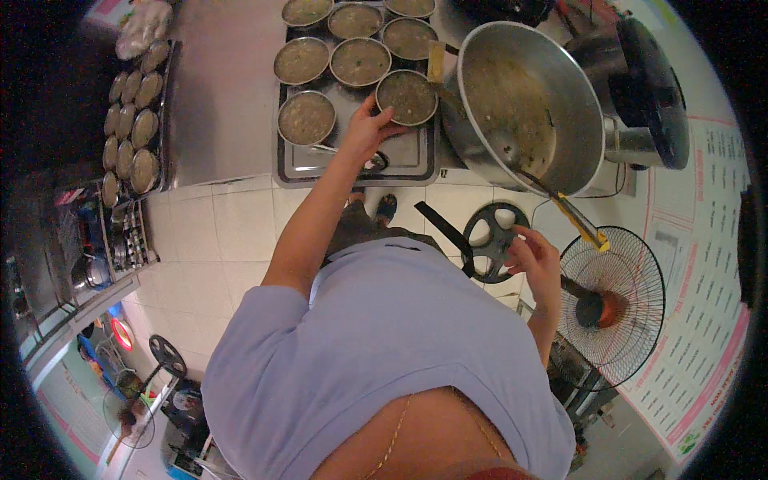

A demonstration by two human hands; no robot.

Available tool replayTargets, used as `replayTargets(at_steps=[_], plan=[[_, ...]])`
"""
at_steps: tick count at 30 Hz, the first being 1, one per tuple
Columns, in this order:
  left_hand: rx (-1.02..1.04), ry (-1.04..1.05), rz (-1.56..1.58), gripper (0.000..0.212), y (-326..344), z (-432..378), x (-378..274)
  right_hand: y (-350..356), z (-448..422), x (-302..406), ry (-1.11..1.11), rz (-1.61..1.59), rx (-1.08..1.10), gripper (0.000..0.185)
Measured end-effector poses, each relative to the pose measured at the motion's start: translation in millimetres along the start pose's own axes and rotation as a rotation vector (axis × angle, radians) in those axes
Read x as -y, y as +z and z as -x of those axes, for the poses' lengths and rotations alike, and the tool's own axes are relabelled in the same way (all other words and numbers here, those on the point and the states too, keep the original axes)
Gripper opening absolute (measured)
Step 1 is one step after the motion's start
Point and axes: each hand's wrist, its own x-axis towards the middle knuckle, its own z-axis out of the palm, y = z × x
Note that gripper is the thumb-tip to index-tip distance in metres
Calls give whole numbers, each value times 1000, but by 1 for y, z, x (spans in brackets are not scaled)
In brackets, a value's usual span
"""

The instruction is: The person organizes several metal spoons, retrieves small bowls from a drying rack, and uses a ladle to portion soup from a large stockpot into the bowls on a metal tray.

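My left hand (373, 127) reaches over a metal tray (431, 171) and grips the rim of a round metal bowl (408, 96) filled with a greyish-brown mixture. Several similar filled bowls (360, 62) stand on the tray beyond and beside it. Near the tray's front edge, partly behind my forearm, lies a spoon (377, 161). My right hand (531, 258) hangs in the air below the counter, fingers bent apart, with nothing in it. To the right of the tray a large tilted metal pot (576, 120) holds some of the mixture. A ladle (564, 207) with a yellow-wrapped handle leans over the pot's rim.
A second tray of small filled metal dishes (144, 126) stands on the left of the metal counter (210, 90), with a plastic bag (144, 27) behind. A wire-guard fan (612, 306) stands close by my right hand. Another metal pot (630, 141) is behind the large one.
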Motion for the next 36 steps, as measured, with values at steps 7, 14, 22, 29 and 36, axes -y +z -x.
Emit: replayTargets(at_steps=[7,14,22,29,36], plan=[[-103,19,-9,41,7,-13,8,18,-5,4,-68,72,198,29],[-413,-13,-184,45,18,13,-8,59,-14,26,-187,230,376,29],[-395,371,-737,23,-80,207,-98,201,-11,79,-557,666,621,30],[-1026,566,-737,31,-200,435,-157,442,61,138,-940,669,1007,30],[-1506,655,-488,37,-294,591,-181,638,170,234,-1526,553,1311,30]])
